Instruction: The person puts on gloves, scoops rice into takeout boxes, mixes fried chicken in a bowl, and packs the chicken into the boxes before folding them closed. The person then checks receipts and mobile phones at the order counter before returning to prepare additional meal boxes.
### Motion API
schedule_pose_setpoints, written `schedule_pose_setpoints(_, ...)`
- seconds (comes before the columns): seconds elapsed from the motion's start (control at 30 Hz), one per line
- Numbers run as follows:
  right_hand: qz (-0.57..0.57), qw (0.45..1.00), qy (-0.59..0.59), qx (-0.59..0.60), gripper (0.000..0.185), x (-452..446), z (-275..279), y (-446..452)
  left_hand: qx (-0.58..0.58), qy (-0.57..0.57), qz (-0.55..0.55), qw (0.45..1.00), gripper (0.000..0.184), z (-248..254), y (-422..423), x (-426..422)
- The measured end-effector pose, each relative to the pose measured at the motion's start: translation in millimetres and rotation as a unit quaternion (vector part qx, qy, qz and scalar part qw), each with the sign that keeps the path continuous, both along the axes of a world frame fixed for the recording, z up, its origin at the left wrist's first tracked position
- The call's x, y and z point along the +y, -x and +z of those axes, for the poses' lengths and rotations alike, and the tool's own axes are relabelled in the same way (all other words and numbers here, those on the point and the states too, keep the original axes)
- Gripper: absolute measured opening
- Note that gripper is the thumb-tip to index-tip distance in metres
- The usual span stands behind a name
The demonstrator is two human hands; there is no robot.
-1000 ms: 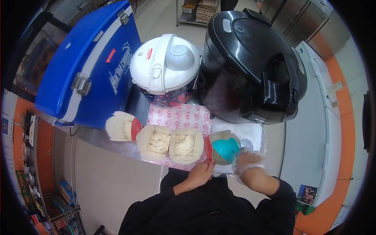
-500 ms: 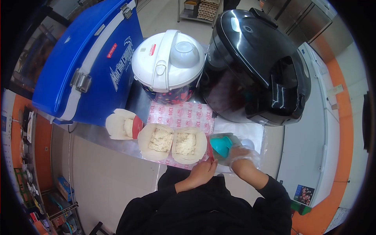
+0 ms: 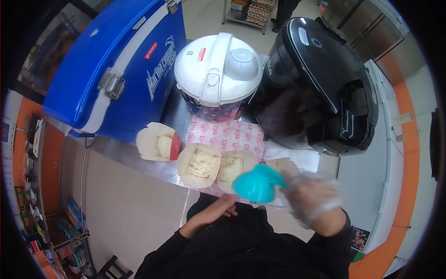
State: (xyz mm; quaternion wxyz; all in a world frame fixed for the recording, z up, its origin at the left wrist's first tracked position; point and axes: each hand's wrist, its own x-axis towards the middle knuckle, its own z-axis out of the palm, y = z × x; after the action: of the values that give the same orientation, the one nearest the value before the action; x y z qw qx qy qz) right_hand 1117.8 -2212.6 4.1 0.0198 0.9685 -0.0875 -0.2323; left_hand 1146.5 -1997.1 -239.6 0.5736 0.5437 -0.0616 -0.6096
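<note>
My right hand (image 3: pixel 312 195), in a clear plastic glove, grips a teal scoop (image 3: pixel 254 185) by its handle, raised over the table's front edge and blurred. Behind the scoop, a rightmost paper box (image 3: pixel 284 164) shows only in part. Two open paper boxes, the middle-left one (image 3: pixel 186 176) and the middle-right one (image 3: pixel 248 159), hold white rice (image 3: pixel 202 163); the scoop covers part of the middle-right one. Further left, a red-and-white box (image 3: pixel 175 146) also contains rice. My bare left hand (image 3: pixel 218 210) is below the boxes at the table edge, fingers apart, holding nothing.
Pink printed paper (image 3: pixel 227 135) lies under the boxes. Behind stand a white-lidded rice cooker (image 3: pixel 197 74), a large black cooker (image 3: pixel 297 88) at the right and a blue cool box (image 3: pixel 125 88) at the left. A person's legs (image 3: pixel 287 10) show near a rack with egg trays.
My right hand has lifted the scoop out of the rightmost box and swung it left, in front of the boxes. My left hand has let go of that box and moved left.
</note>
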Motion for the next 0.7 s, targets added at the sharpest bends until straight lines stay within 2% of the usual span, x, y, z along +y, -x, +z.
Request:
schedule_pose_setpoints(0.1,0.146,0.989,0.020,-0.005,0.040,18.2,-61.5,-25.9,0.108,0.017,0.132,0.985,0.054,-23.9,0.9,7.8)
schedule_pose_setpoints(0.13,0.187,0.982,0.024,0.004,0.041,20.5,-81.0,-33.9,0.139,-0.003,0.149,0.979,0.051,-17.7,-5.7,6.5)
schedule_pose_setpoints(0.23,0.223,0.958,0.057,0.171,0.040,32.3,-100.7,-57.5,0.055,-0.033,0.164,0.984,0.049,-21.3,-8.8,4.6)
schedule_pose_setpoints(0.33,0.196,0.980,0.016,0.004,0.022,30.8,-157.4,-51.5,0.044,-0.007,0.181,0.983,0.045,-22.9,-10.2,1.4)
schedule_pose_setpoints(0.37,0.184,0.983,0.014,0.000,0.023,28.8,-168.1,-48.4,0.049,-0.004,0.184,0.982,0.044,-23.5,-11.4,1.8)
schedule_pose_setpoints(0.53,0.107,0.988,0.045,0.104,0.029,29.8,-151.6,-56.2,0.055,-0.010,0.178,0.982,0.036,-17.2,-14.0,0.0)
schedule_pose_setpoints(0.7,0.056,0.990,0.060,0.115,0.037,31.5,-139.9,-57.4,0.048,-0.008,0.151,0.987,0.043,-12.7,-17.0,-0.9)
